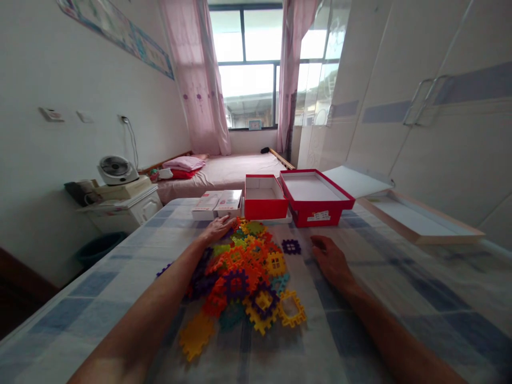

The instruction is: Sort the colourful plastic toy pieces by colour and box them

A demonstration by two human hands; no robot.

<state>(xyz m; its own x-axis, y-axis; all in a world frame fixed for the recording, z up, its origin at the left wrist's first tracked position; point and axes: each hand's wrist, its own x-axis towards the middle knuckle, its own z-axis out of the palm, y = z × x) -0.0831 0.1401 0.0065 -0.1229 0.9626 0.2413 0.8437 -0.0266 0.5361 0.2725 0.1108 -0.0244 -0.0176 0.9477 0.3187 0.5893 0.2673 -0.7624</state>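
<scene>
A heap of colourful interlocking plastic tiles (248, 272) in orange, yellow, purple, green and teal lies on the checked tablecloth (392, 282) before me. My left hand (218, 228) rests flat at the far left edge of the heap, fingers stretched out toward a white booklet box (218, 204). My right hand (330, 260) lies palm down on the cloth to the right of the heap, fingers loosely spread, holding nothing. A single purple tile (291, 246) sits just left of its fingertips.
A red box (264, 198) and its red lid (316, 200) stand open behind the heap. A flat white tray with a wooden frame (420, 218) lies at the right. A bed, a small fan on a cabinet and a bin lie beyond the table.
</scene>
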